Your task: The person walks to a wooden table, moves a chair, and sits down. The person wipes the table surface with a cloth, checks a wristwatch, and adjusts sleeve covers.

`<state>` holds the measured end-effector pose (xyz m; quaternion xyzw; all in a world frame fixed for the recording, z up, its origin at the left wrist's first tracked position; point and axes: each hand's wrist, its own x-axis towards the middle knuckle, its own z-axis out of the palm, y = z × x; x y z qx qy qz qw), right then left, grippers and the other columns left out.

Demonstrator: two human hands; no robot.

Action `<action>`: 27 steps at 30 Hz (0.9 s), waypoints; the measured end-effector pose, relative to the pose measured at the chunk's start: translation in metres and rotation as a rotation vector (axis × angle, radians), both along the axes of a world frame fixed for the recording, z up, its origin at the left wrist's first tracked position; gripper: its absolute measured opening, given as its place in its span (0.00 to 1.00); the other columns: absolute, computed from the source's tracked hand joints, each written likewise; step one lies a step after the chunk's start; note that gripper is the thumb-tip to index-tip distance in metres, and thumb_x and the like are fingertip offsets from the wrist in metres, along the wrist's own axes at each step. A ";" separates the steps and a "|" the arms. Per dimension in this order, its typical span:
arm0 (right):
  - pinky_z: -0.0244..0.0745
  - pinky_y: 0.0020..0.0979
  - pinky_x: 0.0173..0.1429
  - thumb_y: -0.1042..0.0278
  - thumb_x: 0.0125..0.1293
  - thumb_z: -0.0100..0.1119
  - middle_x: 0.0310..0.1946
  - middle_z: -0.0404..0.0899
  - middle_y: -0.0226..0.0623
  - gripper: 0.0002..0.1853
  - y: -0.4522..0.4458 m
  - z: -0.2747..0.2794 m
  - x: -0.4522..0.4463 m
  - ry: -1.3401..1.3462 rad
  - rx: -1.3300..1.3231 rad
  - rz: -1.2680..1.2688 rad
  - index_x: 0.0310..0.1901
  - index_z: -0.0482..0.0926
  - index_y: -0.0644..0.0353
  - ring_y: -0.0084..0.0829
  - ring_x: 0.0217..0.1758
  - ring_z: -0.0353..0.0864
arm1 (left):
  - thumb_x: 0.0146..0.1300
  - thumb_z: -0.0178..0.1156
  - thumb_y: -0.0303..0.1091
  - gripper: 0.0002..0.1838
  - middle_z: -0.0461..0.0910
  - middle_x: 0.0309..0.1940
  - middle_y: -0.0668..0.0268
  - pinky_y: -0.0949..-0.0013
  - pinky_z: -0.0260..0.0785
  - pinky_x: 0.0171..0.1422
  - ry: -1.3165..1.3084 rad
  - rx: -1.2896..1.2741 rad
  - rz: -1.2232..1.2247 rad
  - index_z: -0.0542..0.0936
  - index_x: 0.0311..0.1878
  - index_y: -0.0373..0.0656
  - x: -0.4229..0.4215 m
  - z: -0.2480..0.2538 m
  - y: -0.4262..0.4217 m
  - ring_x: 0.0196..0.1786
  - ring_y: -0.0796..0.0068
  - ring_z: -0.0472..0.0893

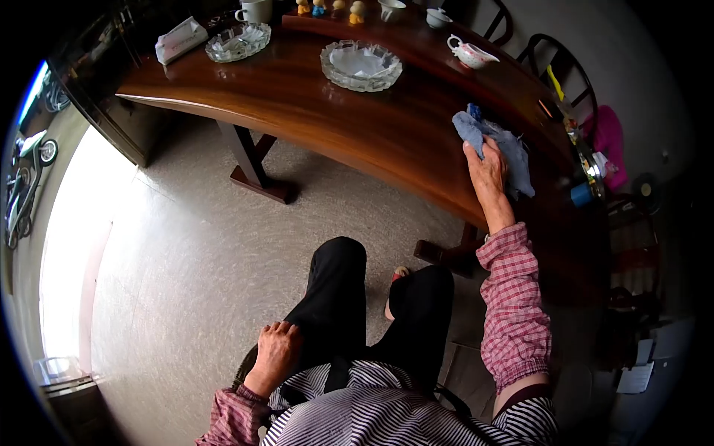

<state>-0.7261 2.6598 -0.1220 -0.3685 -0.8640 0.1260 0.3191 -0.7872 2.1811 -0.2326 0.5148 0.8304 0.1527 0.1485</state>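
"While both hands are in view, what does the right one hold?"

"Right hand (489, 171): closed on one blue cloth (518, 160), some fingers hidden by its folds. Cloth: bunched, on the wooden table (424, 134), toward the right end."

"And the left?"

"Left hand (278, 351): back upward, resting on black trousers (338, 275) at the thigh. Fingers bent, side by side; whether they pinch any fabric, cannot tell."

"Tabletop?"

"Beyond the cloth: one white pitcher (471, 55), red-patterned. To its left, well apart: one large glass dish (362, 83), white paper (362, 59) inside. Farther left: one second glass dish (238, 54), near a tissue pack (181, 41). Behind that dish: one white mug (256, 10). Far side: small figurines (357, 12), one lidded bowl (437, 19)."

"Right end?"

"One blue object (581, 195), beside small clutter (593, 168) too indistinct to itemise"
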 end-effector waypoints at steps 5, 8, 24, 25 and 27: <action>0.65 0.44 0.68 0.63 0.64 0.61 0.59 0.74 0.51 0.17 -0.056 -0.001 -0.056 0.000 0.126 0.270 0.46 0.81 0.70 0.52 0.65 0.69 | 0.55 0.58 0.35 0.07 0.77 0.31 0.59 0.57 0.68 0.42 0.040 -0.069 -0.008 0.78 0.32 0.41 -0.003 -0.001 0.001 0.39 0.59 0.78; 0.66 0.45 0.68 0.64 0.65 0.61 0.59 0.74 0.52 0.15 -0.076 -0.005 -0.067 0.017 0.158 0.349 0.45 0.82 0.70 0.52 0.65 0.69 | 0.56 0.58 0.34 0.07 0.77 0.31 0.58 0.57 0.68 0.44 0.012 -0.116 -0.003 0.77 0.34 0.41 -0.004 0.005 0.001 0.40 0.58 0.78; 0.71 0.41 0.61 0.68 0.66 0.60 0.50 0.79 0.53 0.16 -0.074 -0.006 -0.057 0.160 0.184 0.462 0.48 0.78 0.73 0.52 0.54 0.77 | 0.58 0.58 0.34 0.05 0.74 0.32 0.62 0.61 0.65 0.45 0.211 -0.055 -0.026 0.75 0.33 0.43 -0.012 -0.002 0.002 0.39 0.62 0.74; 0.70 0.41 0.61 0.69 0.66 0.59 0.50 0.79 0.53 0.15 -0.072 -0.006 -0.055 0.158 0.180 0.449 0.48 0.78 0.72 0.52 0.54 0.77 | 0.58 0.57 0.34 0.06 0.74 0.32 0.62 0.61 0.65 0.45 0.228 -0.032 -0.036 0.75 0.33 0.43 -0.012 -0.004 0.002 0.40 0.63 0.74; 0.70 0.41 0.61 0.70 0.67 0.59 0.50 0.79 0.54 0.14 -0.072 -0.006 -0.057 0.161 0.126 0.470 0.49 0.78 0.72 0.52 0.54 0.76 | 0.57 0.56 0.35 0.07 0.74 0.33 0.63 0.62 0.66 0.46 0.278 -0.024 -0.046 0.76 0.35 0.43 -0.012 -0.008 0.000 0.41 0.64 0.74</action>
